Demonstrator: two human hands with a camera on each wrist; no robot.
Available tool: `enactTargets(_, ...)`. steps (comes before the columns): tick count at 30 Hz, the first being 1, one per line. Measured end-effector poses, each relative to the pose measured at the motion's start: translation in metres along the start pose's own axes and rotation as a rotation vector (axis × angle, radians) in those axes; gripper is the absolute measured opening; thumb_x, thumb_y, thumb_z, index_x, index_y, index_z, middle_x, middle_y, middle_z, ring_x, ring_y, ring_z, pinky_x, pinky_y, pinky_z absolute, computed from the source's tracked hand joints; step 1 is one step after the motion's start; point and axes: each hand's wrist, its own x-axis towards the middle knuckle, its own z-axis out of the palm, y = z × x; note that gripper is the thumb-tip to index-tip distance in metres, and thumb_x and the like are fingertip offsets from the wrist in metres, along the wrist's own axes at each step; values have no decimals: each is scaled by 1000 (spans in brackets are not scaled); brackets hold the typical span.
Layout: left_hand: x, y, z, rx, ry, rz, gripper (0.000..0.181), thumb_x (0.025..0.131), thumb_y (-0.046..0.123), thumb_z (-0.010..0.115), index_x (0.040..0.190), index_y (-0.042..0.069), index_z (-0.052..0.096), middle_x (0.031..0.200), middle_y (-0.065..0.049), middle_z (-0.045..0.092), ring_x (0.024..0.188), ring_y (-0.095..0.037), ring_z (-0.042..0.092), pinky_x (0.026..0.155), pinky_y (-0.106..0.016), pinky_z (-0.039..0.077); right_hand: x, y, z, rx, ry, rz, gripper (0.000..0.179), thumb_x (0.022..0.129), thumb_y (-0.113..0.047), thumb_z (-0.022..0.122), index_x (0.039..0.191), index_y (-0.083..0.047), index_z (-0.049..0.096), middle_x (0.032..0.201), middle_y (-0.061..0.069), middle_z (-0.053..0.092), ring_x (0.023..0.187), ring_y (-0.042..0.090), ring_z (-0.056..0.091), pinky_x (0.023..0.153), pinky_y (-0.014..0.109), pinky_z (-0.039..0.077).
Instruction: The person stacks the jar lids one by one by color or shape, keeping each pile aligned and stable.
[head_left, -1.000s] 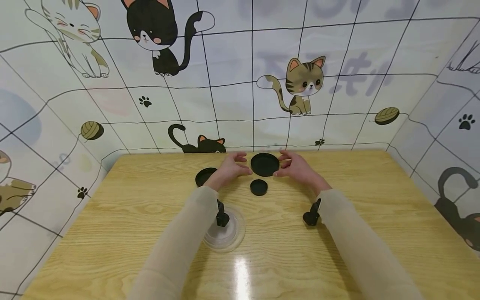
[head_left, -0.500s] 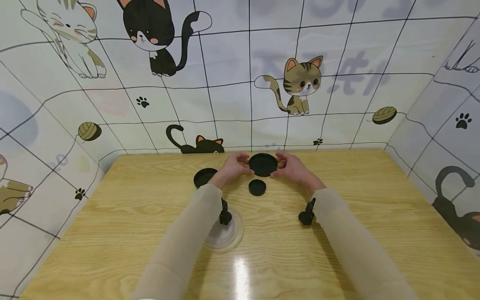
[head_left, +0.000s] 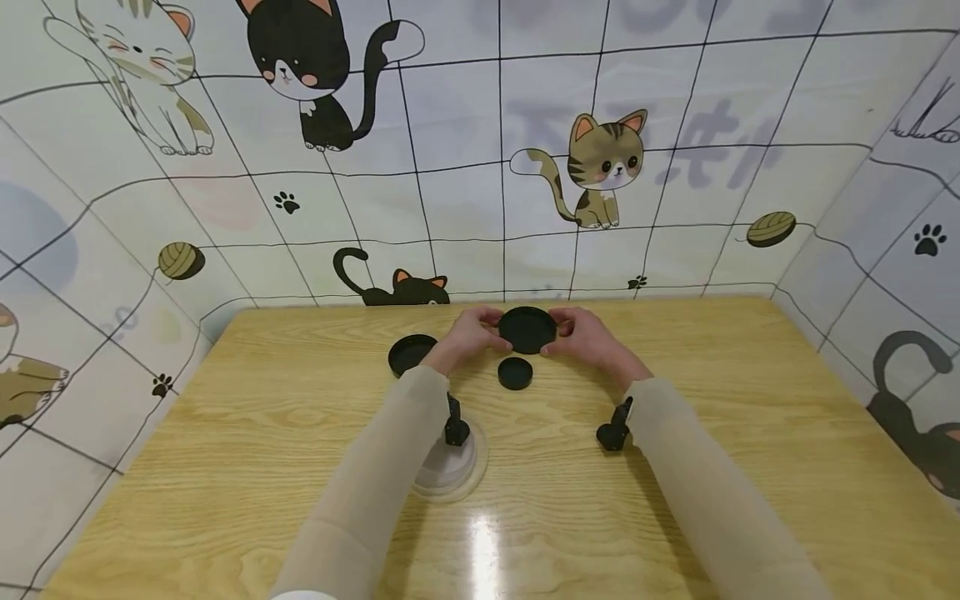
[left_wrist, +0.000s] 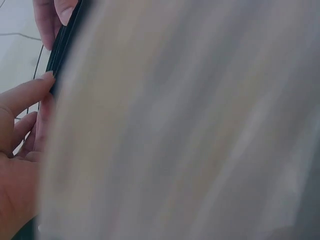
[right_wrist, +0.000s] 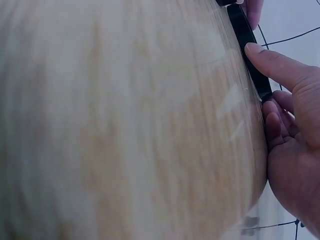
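Observation:
In the head view, both hands are at a large, shallow black round dish [head_left: 527, 330] near the back edge of the table. My left hand [head_left: 468, 333] grips its left rim, thumb in front and fingers behind. On the opposite side, my right hand [head_left: 588, 337] holds the rim the same way. The right wrist view shows the right thumb pressed on the outer wall of the dish [right_wrist: 242, 25], with the other fingers curled at its end. Much of the left wrist view is blurred, but the left thumb touches the dark rim [left_wrist: 60, 47] there.
A small black round dish [head_left: 515, 373] lies just in front of the large one. Another black dish [head_left: 407, 354] sits left, partly behind the left hand. Clear round plastic saucers [head_left: 477, 475] lie under the left forearm. A cat-print cloth [head_left: 465, 192] hangs behind the wooden table [head_left: 285, 400].
Both hands have closed inward onto the sides of the large black dish; a small gap beside it was visible earlier. The dishes stay in about the same places.

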Motion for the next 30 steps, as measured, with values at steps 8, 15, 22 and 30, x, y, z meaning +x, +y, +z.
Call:
enactTargets(8,0,0,1,-30,-10,2,66,84,-2,81,145,1,54,141,-17,53,125,-31,54,102,-38,47,-1,0,-3,42,-5,21,75,87,-15,84,150,2,46,140,22,53,122,36,50,104,49,42)
enactTargets(15,-4,1,-4,-111,-25,9,65,85,-2,81,144,-1,54,140,-18,52,124,-31,55,95,-34,50,-1,-1,-3,83,15,2,73,85,-14,85,148,2,49,138,21,56,121,36,51,102,48,43)
enactTargets(22,-10,10,-8,-92,-23,42,67,84,0,82,145,2,55,138,-18,53,118,-32,61,91,-34,52,-5,-4,-8,80,10,-26,73,87,-15,84,148,0,49,144,20,51,125,38,49,100,49,44)
enactTargets(30,-23,32,-9,-99,-5,62,67,84,3,83,145,4,55,138,-16,54,119,-31,61,99,-49,51,-21,-22,-25,87,12,-59,74,89,-17,83,152,-1,46,146,20,49,125,38,47,97,48,45)
